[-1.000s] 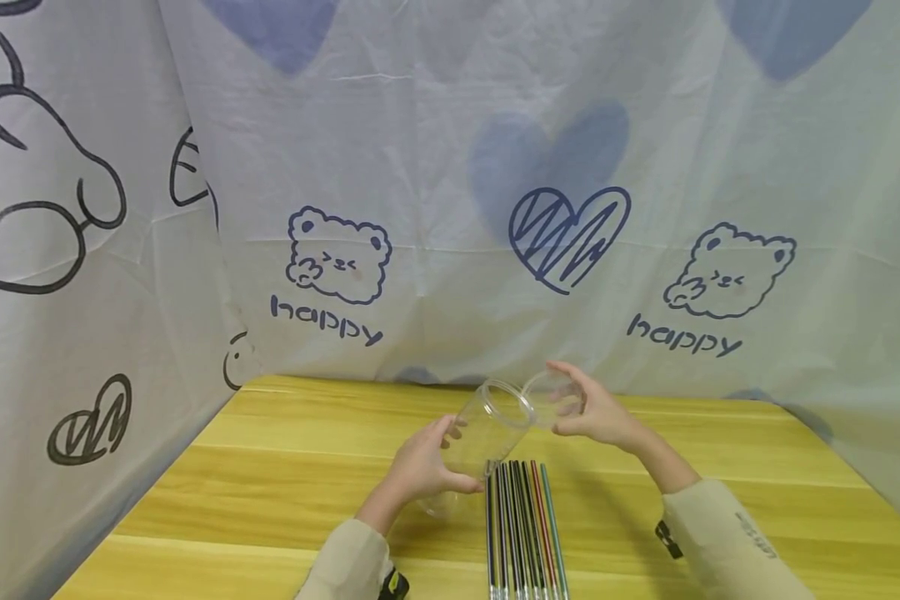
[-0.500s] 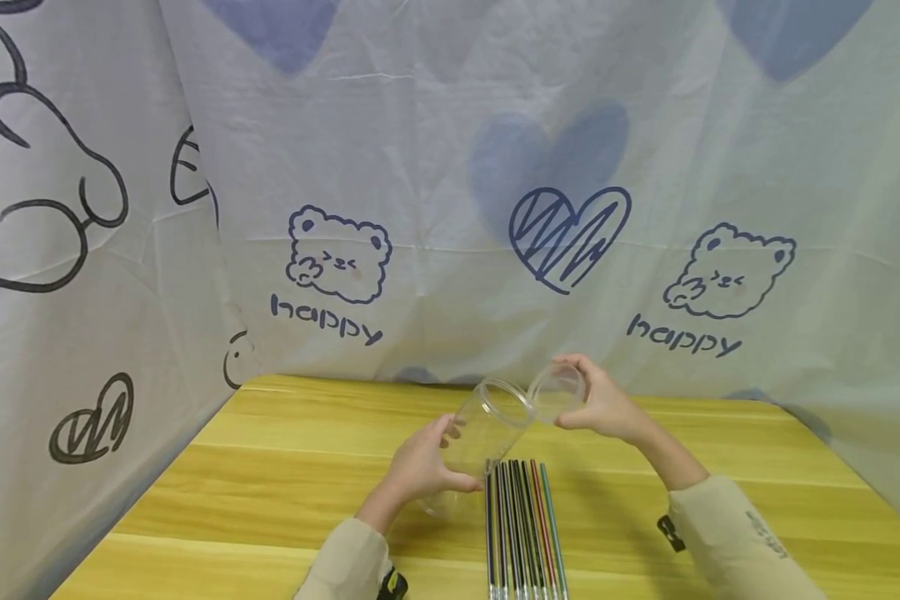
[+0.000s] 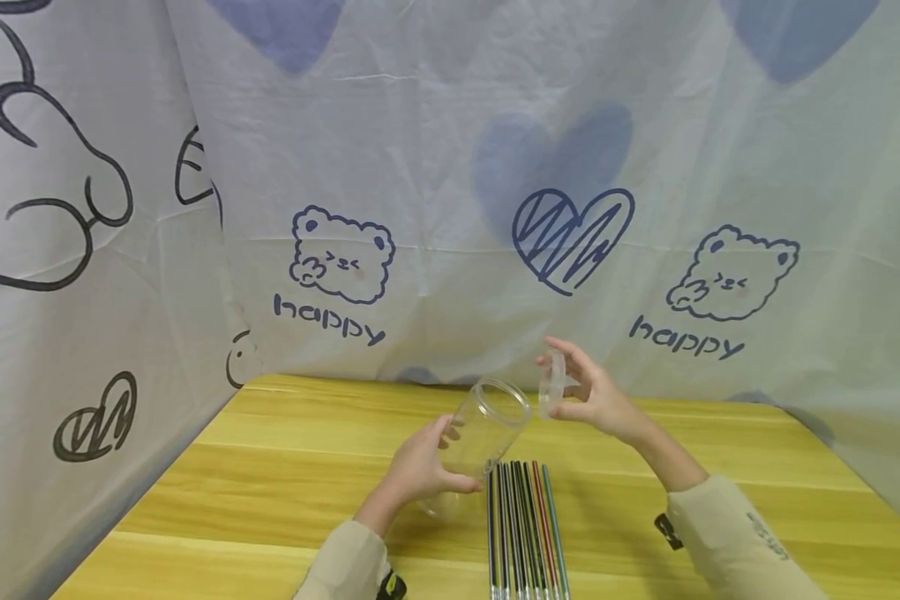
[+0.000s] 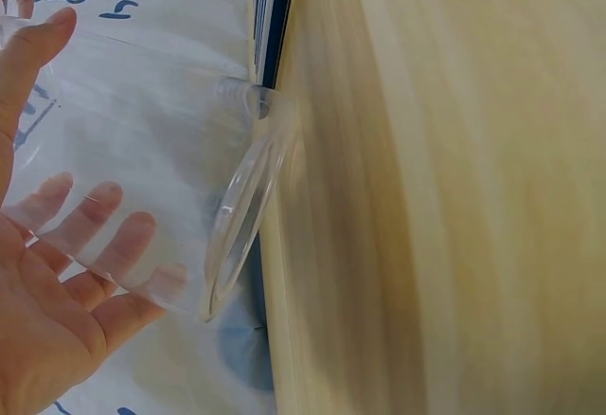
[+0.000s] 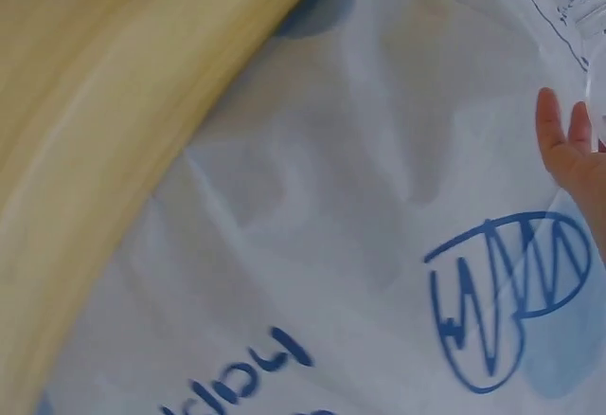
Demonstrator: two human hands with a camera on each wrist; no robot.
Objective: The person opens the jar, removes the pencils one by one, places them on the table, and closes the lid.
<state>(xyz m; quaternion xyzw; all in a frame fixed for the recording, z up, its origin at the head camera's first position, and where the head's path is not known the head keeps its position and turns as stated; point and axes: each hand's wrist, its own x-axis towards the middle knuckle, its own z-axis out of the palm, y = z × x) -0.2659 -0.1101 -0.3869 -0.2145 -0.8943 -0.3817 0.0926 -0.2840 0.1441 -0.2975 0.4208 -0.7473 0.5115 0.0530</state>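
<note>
My left hand (image 3: 420, 464) grips a clear plastic jar (image 3: 487, 429) round its side, tilting it so that its open mouth points up and right. The left wrist view shows the fingers through the jar's transparent wall (image 4: 142, 150). In my right hand (image 3: 600, 404) a clear round lid (image 3: 552, 383) is held by its edge, between the thumb and fingers. The lid stands nearly edge-on, just right of the jar's rim and apart from it. Several pencils (image 3: 523, 525) lie side by side on the table, below and right of the jar.
The yellow wood-grain table (image 3: 270, 467) runs back to a white curtain (image 3: 435, 167) printed with hearts, bears and lettering. Another cloth panel (image 3: 82, 333) hangs along the left side. The pencils' near ends reach the bottom of the head view.
My right hand has turned the lid from facing the camera to nearly edge-on, and a small gap now shows between lid and jar rim. The left hand and jar hold almost still.
</note>
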